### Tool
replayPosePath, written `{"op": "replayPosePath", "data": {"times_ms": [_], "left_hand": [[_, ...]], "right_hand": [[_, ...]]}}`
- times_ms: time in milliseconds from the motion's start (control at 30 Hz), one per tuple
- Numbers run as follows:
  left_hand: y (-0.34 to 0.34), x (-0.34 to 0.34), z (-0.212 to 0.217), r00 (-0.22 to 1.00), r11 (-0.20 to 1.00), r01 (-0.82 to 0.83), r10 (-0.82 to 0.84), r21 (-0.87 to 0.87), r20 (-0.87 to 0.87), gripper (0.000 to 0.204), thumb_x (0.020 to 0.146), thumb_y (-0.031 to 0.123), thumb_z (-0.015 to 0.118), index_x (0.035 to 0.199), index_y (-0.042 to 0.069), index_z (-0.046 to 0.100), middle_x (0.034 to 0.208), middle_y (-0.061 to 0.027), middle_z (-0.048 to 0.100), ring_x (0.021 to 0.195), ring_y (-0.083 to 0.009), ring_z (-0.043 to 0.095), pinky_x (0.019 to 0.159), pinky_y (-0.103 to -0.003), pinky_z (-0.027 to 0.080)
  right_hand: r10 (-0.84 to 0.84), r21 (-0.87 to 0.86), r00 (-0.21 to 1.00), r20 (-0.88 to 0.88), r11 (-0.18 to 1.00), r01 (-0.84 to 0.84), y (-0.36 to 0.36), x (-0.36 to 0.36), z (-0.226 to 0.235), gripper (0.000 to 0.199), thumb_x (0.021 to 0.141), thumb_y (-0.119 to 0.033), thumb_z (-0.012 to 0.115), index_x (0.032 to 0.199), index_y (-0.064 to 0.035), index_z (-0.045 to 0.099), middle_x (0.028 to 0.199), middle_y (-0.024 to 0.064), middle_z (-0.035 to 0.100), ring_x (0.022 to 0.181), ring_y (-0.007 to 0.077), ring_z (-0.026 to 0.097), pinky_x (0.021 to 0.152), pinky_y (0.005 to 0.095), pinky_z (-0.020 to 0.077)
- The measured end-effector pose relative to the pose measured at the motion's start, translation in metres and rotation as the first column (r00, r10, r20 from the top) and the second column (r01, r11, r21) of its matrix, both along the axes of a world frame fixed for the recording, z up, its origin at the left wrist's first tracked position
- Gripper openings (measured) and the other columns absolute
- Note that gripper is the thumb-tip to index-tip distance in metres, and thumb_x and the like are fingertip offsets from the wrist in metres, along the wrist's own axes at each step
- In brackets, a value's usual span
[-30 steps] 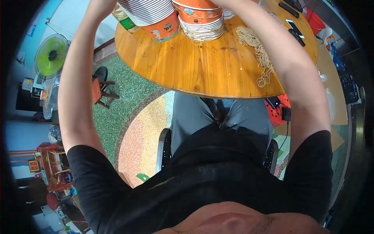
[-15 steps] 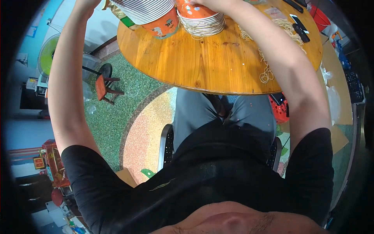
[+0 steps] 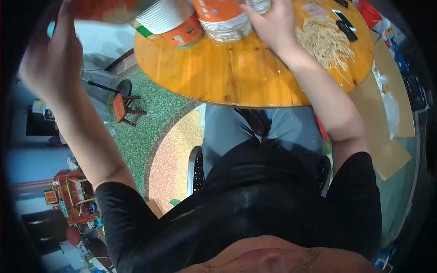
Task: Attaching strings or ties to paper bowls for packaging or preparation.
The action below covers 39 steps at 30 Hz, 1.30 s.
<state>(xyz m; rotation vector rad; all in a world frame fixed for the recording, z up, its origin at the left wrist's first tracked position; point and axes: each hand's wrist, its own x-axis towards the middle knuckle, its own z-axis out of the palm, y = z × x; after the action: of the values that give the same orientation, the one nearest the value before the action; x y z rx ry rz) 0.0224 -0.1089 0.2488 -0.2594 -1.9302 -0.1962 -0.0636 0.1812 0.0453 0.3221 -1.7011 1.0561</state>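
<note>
My left hand point(image 3: 52, 66) is raised at the far left, fingers curled around an orange-red paper tub point(image 3: 107, 11) that is smeared by motion and partly cut off by the top edge. Below and right of it lies a tilted stack of nested paper tubs point(image 3: 168, 18), white rims showing above an orange printed outer one. Beside that stands a second orange stack point(image 3: 223, 20) with pale strands round its rims. My right hand point(image 3: 273, 25) is open at its right side, thumb against or very near the orange wall. White ridged rims show between thumb and fingers.
A pile of tan strings point(image 3: 323, 43) lies on the round wooden table point(image 3: 218, 77), with a phone point(image 3: 343, 19) and a black object point(image 3: 347, 31) beyond it. A green packet point(image 3: 144, 31) sits by the left stack. On the floor stands a small wooden stool point(image 3: 119, 108).
My left hand has swung left and nearer with the orange-red tub. My right hand has shifted from the orange stack's top to its right side, uncovering the string pile.
</note>
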Motion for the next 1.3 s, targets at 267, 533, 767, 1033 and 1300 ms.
{"op": "replayPosePath", "data": {"times_ms": [267,533,767,1033,1300], "left_hand": [[0.07,0.022,-0.18,0.523,0.586,0.745,-0.81,0.318,0.266,0.012,0.086,0.006,0.08,0.088,0.002,0.069,0.086,-0.0074,0.071,0.084,-0.022,0.065,0.084,-0.033,0.047],[0.096,0.024,-0.222,0.522,0.626,0.751,-0.758,0.21,0.392,0.011,0.086,0.012,0.08,0.093,0.008,0.072,0.091,-0.0055,0.074,0.096,-0.0234,0.071,0.104,-0.044,0.044],[0.069,0.02,-0.222,0.689,0.785,0.619,-0.541,-0.004,0.483,0.03,0.078,-0.009,0.069,0.098,0.012,0.075,0.094,-0.0035,0.073,0.107,-0.0238,0.071,0.111,-0.045,0.04],[0.054,0.01,-0.23,0.686,0.765,0.643,-0.583,0.011,0.435,0.042,0.084,-0.013,0.056,0.118,0.006,0.072,0.13,-0.0118,0.069,0.137,-0.0359,0.056,0.117,-0.052,0.039],[0.107,0.061,-0.263,0.584,0.653,0.716,-0.754,0.249,0.3,0.026,0.076,-0.01,0.065,0.096,0.004,0.071,0.102,-0.0122,0.071,0.096,-0.0294,0.067,0.086,-0.039,0.053]], "right_hand": [[0.701,-0.497,0.636,0.322,0.697,-0.517,0.081,0.102,-0.08,0.094,0.073,-0.003,0.092,0.152,-0.0025,0.04,0.151,0.0135,0.05,0.143,0.025,0.045,0.119,0.0412,0.0365],[0.555,-0.255,0.655,0.512,0.827,-0.501,0.054,0.123,-0.101,0.133,0.053,-0.037,0.104,0.156,0.0034,0.03,0.153,0.0235,0.046,0.146,0.0342,0.043,0.12,0.042,0.0358],[0.152,0.277,0.822,0.549,0.895,-0.351,0.06,0.129,-0.107,0.086,0.074,-0.042,0.09,0.138,0.0049,0.055,0.135,0.0244,0.06,0.13,0.0395,0.054,0.112,0.0447,0.0423],[-0.187,0.543,0.782,0.595,0.811,-0.219,0.157,0.12,-0.071,0.024,0.089,-0.02,0.077,0.108,-0.006,0.075,0.106,0.0099,0.072,0.104,0.0292,0.068,0.091,0.0368,0.0529],[-0.186,0.362,0.526,0.83,0.897,-0.254,0.162,0.122,-0.092,0.02,0.091,-0.017,0.077,0.105,-0.0035,0.073,0.089,0.008,0.07,0.08,0.0185,0.069,0.076,0.0291,0.0535]]}}
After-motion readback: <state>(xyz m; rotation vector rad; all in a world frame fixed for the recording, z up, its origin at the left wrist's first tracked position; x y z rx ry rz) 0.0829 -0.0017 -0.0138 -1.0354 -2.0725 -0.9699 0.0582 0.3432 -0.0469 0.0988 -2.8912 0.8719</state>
